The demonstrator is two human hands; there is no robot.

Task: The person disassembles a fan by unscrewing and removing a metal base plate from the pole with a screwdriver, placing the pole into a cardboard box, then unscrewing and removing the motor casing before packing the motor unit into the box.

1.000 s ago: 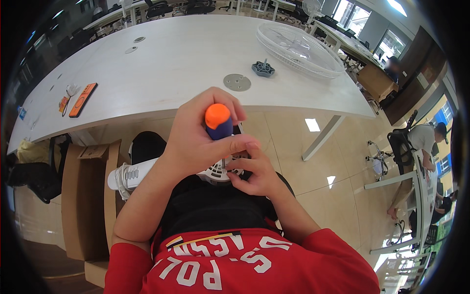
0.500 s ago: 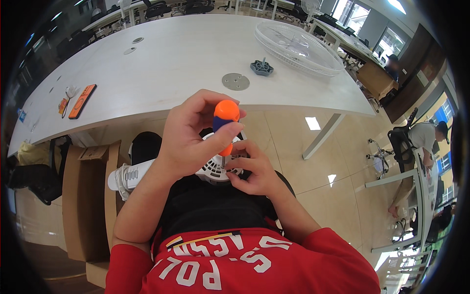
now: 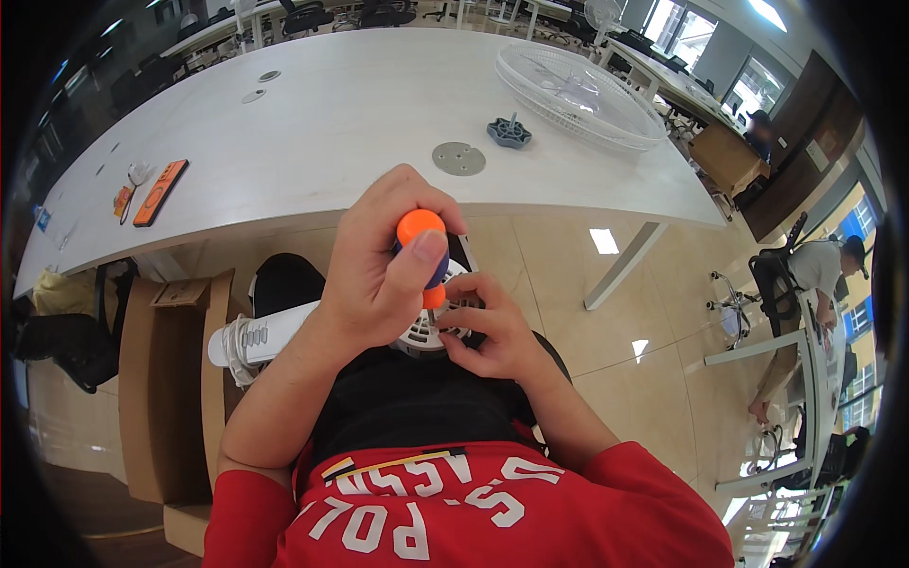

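Observation:
My left hand (image 3: 383, 260) is wrapped round an orange and dark-blue screwdriver (image 3: 419, 225), its thumb pressed along the handle's top end. The screwdriver points down at a white slotted fan motor housing (image 3: 417, 333), which rests on my lap. Close to the metal shaft, my right hand (image 3: 488, 327) has its thumb and fingers curled in a pinch over the housing. What those fingertips hold, if anything, is too small to make out. Beside my left forearm lies the white fan stand body (image 3: 270, 333) with a white cord wound round it.
On the white table (image 3: 331, 123) are a clear fan grille (image 3: 578, 95), a grey star-shaped knob (image 3: 509, 133) and an orange phone (image 3: 161, 193). A cardboard box (image 3: 166, 398) stands open at my left. Another person (image 3: 814, 270) is bent over a table at the far right.
My left hand has turned on the screwdriver, its thumb swinging up over the handle's top. The handle leans slightly further left. My right hand stays nearly still.

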